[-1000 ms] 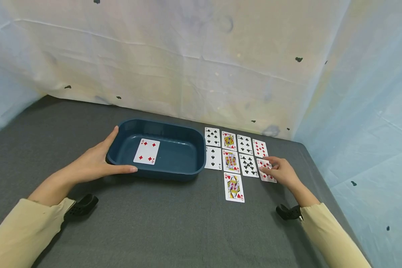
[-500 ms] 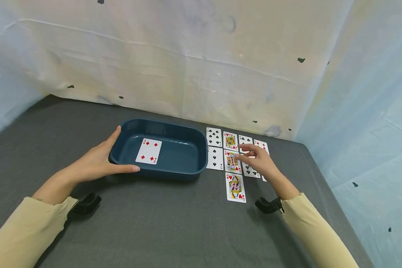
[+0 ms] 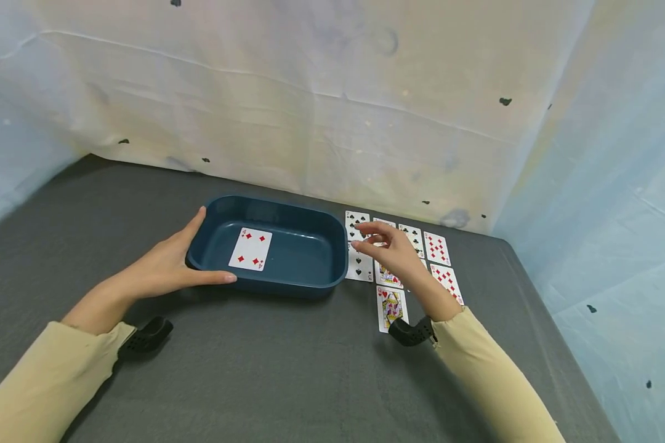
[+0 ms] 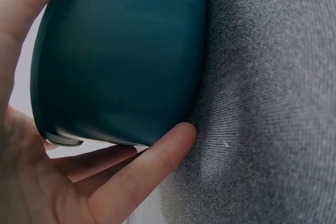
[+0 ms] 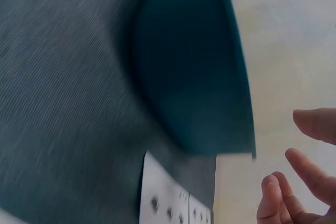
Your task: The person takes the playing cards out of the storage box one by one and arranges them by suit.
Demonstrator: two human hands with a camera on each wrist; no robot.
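Observation:
My left hand (image 3: 161,264) grips the left end of a dark blue rectangular tray (image 3: 294,288), thumb along its near side and fingers at the far corner. In the left wrist view, fingers (image 4: 142,177) wrap under the tray's outer wall (image 4: 121,61). A four of diamonds card (image 3: 250,249) lies face up inside. My right hand (image 3: 394,249) hovers over the rows of cards near the tray's right end, holding nothing. Beneath its fingertips are the seven of spades (image 3: 353,224) and three of spades (image 3: 359,267). The right wrist view shows its fingers (image 5: 312,179) loosely spread.
Playing cards lie face up right of the tray, including a king of hearts (image 3: 386,277), queen of hearts (image 3: 390,301), a clubs card (image 3: 414,239) and two diamonds cards (image 3: 436,248). A grey cloth (image 3: 266,369) covers the table. Pale sheets (image 3: 321,135) hang behind and beside it.
My right hand has moved left from the far-right diamonds cards, across the rows, towards the tray. The left hand still grips the tray; the view has shifted slightly.

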